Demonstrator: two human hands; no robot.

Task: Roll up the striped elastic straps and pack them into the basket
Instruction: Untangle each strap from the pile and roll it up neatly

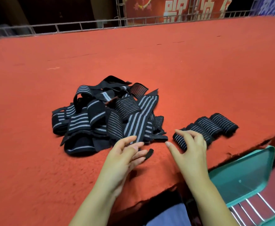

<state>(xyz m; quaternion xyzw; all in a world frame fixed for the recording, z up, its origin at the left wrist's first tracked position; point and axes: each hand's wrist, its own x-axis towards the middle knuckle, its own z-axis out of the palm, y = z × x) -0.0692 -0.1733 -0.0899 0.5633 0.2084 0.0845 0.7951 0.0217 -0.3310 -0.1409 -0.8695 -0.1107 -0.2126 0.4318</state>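
Red felt table (pixel 52 160) fills our view, frayed along the near edge. Our left hand (pixel 125 154) sits over the felt at the near side of the strap pile, fingers spread and relaxed, gripping nothing; the fingertips lie at the end of one long striped strap (pixel 140 121) that runs from the pile toward us. A short black strap end (pixel 149 153) pokes out just past those fingers; we cannot tell if they touch it. Our right hand (pixel 190 147) is also relaxed, fingers loosely splayed, resting on the nearest rolled strap (pixel 179 141) without curling round it, thumb pointing toward the left hand. The two hands are near each other, not touching.

Beyond the right hand, a row of rolled straps (pixel 215 126) lies side by side on the felt, each touching the next, running up and to the right, close to the table edge. Left of it, the loose pile of straps (pixel 92 118) is tangled, black with grey stripes, near the middle of the table.

Green basket (pixel 247 170) sits below the table edge at lower right, nothing visible inside, with a metal wire rack (pixel 251 209) just beside it. Blue fabric (pixel 166 216) shows at the bottom edge between our forearms. At the far side, a metal railing (pixel 68 26) and a red banner (pixel 174 8) with pale lettering.
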